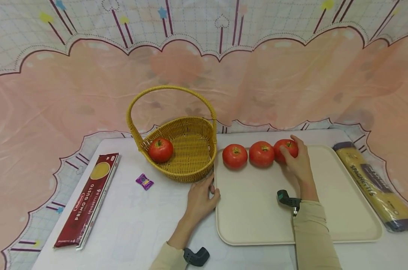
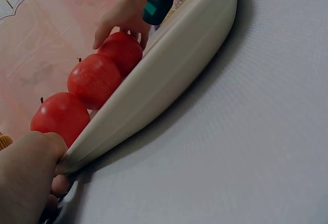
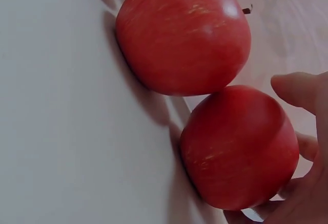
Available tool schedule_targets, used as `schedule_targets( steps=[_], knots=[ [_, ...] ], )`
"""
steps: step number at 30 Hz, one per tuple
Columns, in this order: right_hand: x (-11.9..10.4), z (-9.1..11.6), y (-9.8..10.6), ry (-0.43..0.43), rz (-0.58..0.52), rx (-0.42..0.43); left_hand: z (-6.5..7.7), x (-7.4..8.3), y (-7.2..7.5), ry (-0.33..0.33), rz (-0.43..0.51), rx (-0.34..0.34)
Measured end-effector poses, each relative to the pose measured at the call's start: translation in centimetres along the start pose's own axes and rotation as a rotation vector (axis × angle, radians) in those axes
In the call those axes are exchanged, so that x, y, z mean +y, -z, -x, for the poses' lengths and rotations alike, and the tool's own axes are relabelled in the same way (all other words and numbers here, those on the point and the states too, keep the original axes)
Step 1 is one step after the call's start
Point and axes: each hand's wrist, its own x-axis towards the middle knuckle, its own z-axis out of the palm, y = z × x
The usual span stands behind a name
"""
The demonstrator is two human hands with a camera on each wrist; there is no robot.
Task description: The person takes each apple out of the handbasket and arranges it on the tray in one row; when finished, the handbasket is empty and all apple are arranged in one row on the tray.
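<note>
Three red apples stand in a row along the back of a cream tray (image 1: 257,210): a left apple (image 1: 235,156), a middle apple (image 1: 262,154) and a right apple (image 1: 286,149). My right hand (image 1: 299,161) holds the right apple, its fingers curled round the far side. In the right wrist view, that apple (image 3: 238,149) touches the middle apple (image 3: 184,37). My left hand (image 1: 200,198) rests at the tray's left edge, fingers loosely bent, thumb by the rim. A golden wicker basket (image 1: 193,150) stands just beyond it, with one apple (image 1: 160,150) inside.
A red spaghetti pack (image 1: 87,202) lies at the left of the white table, and a small purple wrapped candy (image 1: 144,182) lies in front of the basket. A yellow spaghetti bag (image 1: 375,187) lies along the tray's right side. A patterned pink cloth (image 1: 190,75) hangs behind.
</note>
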Motion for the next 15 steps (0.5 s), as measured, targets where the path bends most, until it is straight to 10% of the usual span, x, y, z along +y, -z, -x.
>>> schedule_targets(
  steps=[15],
  knots=[
    [-1.2, 0.0, -0.6, 0.129, -0.131, 0.239, 0.0, 0.0, 0.0, 0.003, 0.003, 0.001]
  ],
)
